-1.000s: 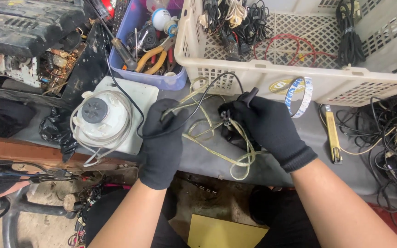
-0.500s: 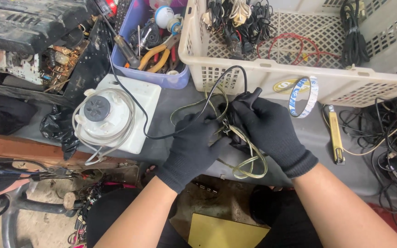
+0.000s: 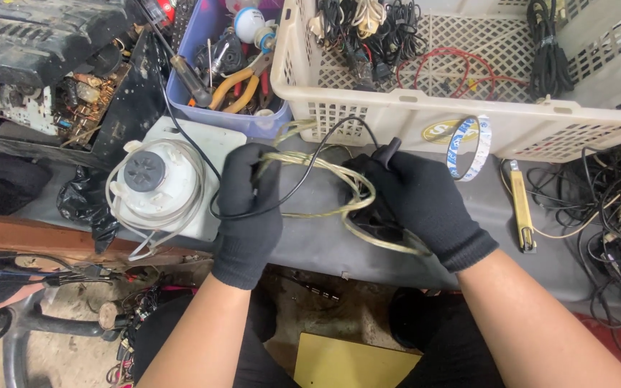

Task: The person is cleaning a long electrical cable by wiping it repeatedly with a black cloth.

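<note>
On the grey worktop, just in front of a cream plastic basket [image 3: 397, 118] of tangled cords, two black-gloved hands work a loop of pale clear-sheathed cable [image 3: 339, 172]. The left hand [image 3: 248, 205] is closed around one end of the loop, fingers curled tight on it, with a thin black wire [image 3: 310, 162] crossing over its knuckles. The right hand [image 3: 422, 201] grips the other side of the loop, its fingers wrapped around the cable and a dark plug-like piece [image 3: 386, 152] poking up above them. Beside the left hand sits a white round appliance base [image 3: 156, 183]; behind it stands a blue tub [image 3: 253, 126] of pliers and screwdrivers. A yellow tool [image 3: 520, 205] lies right of the hands
</note>
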